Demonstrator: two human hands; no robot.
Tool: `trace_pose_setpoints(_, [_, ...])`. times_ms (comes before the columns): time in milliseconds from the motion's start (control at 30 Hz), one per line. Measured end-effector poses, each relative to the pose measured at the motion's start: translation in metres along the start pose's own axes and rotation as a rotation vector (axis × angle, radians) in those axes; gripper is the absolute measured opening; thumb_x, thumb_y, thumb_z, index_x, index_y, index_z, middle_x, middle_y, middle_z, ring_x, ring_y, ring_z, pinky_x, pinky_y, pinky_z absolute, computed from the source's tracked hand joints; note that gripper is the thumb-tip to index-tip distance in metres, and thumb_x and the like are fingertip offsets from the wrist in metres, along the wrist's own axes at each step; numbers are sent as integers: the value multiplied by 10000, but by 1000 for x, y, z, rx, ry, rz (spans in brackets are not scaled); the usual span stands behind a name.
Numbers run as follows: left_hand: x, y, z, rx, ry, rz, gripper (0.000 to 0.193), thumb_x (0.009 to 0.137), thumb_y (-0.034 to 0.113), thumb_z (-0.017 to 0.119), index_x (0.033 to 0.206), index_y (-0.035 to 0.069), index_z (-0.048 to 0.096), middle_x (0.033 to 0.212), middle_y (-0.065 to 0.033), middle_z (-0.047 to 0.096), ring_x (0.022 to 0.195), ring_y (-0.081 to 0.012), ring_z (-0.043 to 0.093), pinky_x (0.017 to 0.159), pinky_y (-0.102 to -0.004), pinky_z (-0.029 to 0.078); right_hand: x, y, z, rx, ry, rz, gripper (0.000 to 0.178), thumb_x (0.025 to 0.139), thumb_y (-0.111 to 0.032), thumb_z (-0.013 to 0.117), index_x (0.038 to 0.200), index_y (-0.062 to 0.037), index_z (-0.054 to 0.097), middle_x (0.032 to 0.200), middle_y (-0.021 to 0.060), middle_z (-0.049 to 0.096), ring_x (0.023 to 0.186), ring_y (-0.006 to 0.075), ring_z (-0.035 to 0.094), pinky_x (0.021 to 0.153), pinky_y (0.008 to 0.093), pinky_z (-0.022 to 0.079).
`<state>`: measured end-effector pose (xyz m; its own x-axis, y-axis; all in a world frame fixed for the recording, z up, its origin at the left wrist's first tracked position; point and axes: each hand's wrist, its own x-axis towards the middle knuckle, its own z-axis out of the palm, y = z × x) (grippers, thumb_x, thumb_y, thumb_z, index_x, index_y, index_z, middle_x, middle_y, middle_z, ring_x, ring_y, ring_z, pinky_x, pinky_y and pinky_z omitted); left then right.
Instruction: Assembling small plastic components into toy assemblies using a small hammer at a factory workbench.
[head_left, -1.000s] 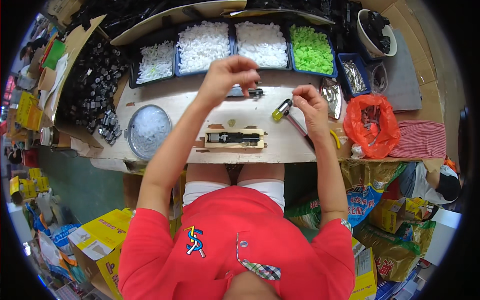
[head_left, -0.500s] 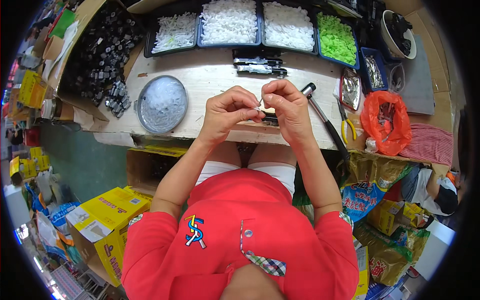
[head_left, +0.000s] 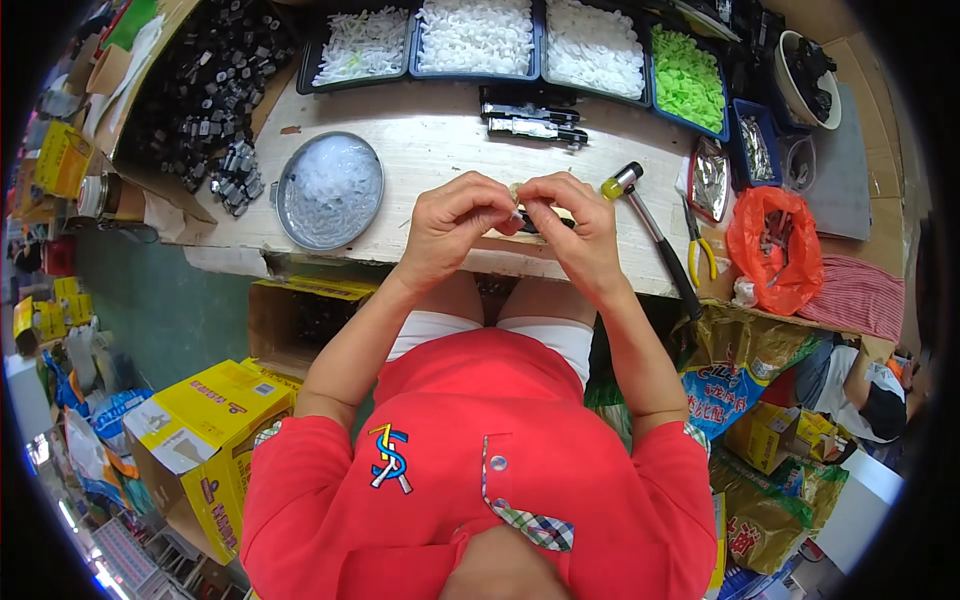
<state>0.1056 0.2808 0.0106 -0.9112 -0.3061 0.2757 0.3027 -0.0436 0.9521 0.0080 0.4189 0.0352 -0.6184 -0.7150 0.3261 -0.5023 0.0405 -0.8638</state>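
Note:
Above the table's near edge, my two hands meet fingertip to fingertip. My left hand (head_left: 452,226) is closed in a pinch on a small whitish part (head_left: 518,214). My right hand (head_left: 578,228) also has thumb and forefinger pressed together beside that part; what sits in its fingertips is too small and covered to name. Just behind and below the fingers shows a dark object (head_left: 545,224), partly hidden by them. To the left of my hands rests a round metal dish (head_left: 335,241) with a heap of translucent small parts.
Trays of white pieces (head_left: 476,38) and green pieces (head_left: 688,85) line the back. Black-and-silver parts (head_left: 537,130) lie before them. On the right are a hammer (head_left: 660,240), yellow-handled pliers (head_left: 698,250) and a red plastic bag (head_left: 752,240). A carton (head_left: 200,110) of dark pieces stands left.
My right fingertips have come down and closer to my left ones. The hammer's yellow face now shows beside my right hand. The whole view has shifted slightly.

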Motion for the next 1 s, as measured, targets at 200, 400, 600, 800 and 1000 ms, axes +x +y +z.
trace_pose_setpoints(200, [-3,-9,1,149,71,80,92,787,-65,577,859,-20,614,858,-91,598,726,-152,616,627,-247,521,-8,3,1,-228,-28,-154,119,733,-37,659,846,-52,625,785,39,606,687,159,558,639,270,370])
trace_pose_setpoints(400, [-4,-10,-10,633,-29,223,188,706,13,665,889,32,630,924,-69,597,864,-211,561,734,-322,426,-16,23,3,-457,-32,-287,127,700,-61,639,812,-102,596,766,0,568,713,161,520,651,317,310])
trace_pose_setpoints(600, [-7,-27,-11,847,-67,155,272,642,155,701,896,86,630,985,-30,556,1020,-216,452,844,-363,285,-21,35,6,-625,-134,-258,132,702,-84,651,827,-106,616,758,-5,541,742,166,493,673,327,298])
trace_pose_setpoints(800, [0,-29,-9,849,-131,89,253,637,171,698,870,104,626,958,-25,547,985,-219,449,830,-372,283,-20,37,1,-545,-217,-214,153,703,-118,643,854,-124,619,766,-8,504,791,166,467,705,352,283])
trace_pose_setpoints(1000, [22,-13,-2,975,-314,27,198,634,158,685,792,91,587,879,-38,524,922,-233,444,805,-375,289,-20,35,-6,-549,-169,-208,153,710,-112,641,861,-126,622,769,-6,504,792,177,469,707,351,282])
